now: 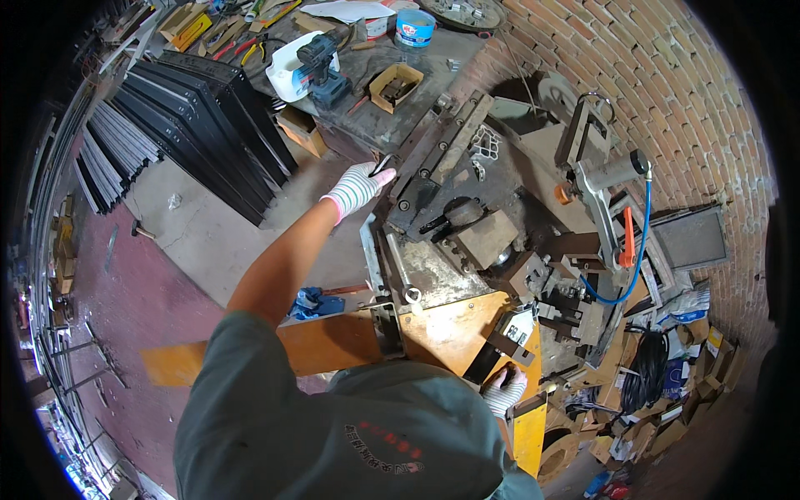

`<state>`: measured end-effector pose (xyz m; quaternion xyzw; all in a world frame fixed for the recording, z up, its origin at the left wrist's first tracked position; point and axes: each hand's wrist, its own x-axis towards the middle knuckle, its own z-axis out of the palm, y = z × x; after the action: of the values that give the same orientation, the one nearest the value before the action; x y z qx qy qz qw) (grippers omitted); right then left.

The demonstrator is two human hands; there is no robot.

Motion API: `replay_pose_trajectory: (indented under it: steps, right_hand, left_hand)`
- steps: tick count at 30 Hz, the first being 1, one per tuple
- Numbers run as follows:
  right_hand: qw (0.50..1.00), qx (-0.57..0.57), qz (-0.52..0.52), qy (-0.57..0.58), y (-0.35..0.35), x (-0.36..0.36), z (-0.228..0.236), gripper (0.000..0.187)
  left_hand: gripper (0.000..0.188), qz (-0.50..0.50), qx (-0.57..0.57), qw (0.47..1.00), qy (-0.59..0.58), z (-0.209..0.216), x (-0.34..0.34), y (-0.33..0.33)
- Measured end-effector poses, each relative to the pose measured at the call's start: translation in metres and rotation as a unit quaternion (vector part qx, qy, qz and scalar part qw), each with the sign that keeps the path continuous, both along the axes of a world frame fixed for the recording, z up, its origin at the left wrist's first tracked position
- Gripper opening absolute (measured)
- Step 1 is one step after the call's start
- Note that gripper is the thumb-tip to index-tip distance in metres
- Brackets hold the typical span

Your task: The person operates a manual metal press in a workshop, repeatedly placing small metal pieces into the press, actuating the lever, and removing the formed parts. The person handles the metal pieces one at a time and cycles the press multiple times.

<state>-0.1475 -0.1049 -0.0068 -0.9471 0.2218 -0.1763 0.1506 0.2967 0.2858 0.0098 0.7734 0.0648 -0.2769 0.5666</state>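
Observation:
My left hand point(357, 188), in a white glove with thin stripes, reaches out to the left edge of the machine. Its fingers are closed around a small dark, shiny piece point(383, 164) whose kind I cannot make out, beside the dark steel bar with bolts point(425, 171). Close to my body at the right, my gloved right hand point(504, 390) has curled fingers next to the dark metal block point(510, 348) on the orange machine panel point(450, 333). What it holds, if anything, is hidden. A combination wrench point(405, 271) lies on the machine bed between my hands.
A bench point(358, 133) at the back carries a cordless drill point(323, 71), a blue tub point(414, 29) and a small carton point(396, 87). Long black metal profiles point(196, 125) stand at the left. An air cylinder with blue hose point(646, 242) rises at the right, by the brick wall point(667, 83).

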Motion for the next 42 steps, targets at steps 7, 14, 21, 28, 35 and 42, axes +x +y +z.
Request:
replay_pose_trajectory:
  steps: [7, 14, 21, 28, 35, 42]
  right_hand:
    - [1.0, 0.016, -0.002, 0.0, -0.002, -0.002, -0.002, 0.024]
    - [1.0, 0.001, -0.005, 0.004, -0.003, -0.004, -0.004, 0.022]
    - [1.0, 0.0, 0.005, -0.01, -0.004, -0.001, -0.003, 0.02]
    - [1.0, 0.007, 0.004, -0.006, 0.0, 0.001, 0.002, 0.02]
    - [1.0, -0.011, -0.006, -0.005, 0.003, 0.003, 0.003, 0.019]
    - [1.0, -0.022, -0.008, -0.005, 0.004, 0.004, 0.003, 0.018]
  left_hand:
    - [0.063, -0.034, 0.113, 0.989, -0.092, 0.007, 0.0, 0.03]
    - [0.04, -0.008, 0.053, 0.983, -0.173, 0.014, -0.013, 0.031]
    - [0.034, 0.016, -0.032, 0.998, -0.054, 0.012, -0.011, 0.027]
    - [0.029, 0.046, -0.143, 0.978, 0.144, 0.004, 0.014, 0.03]
    - [0.026, -0.025, -0.123, 0.956, 0.264, 0.015, 0.043, 0.031]
    - [0.055, 0.012, 0.084, 0.982, 0.171, 0.019, 0.028, 0.002]
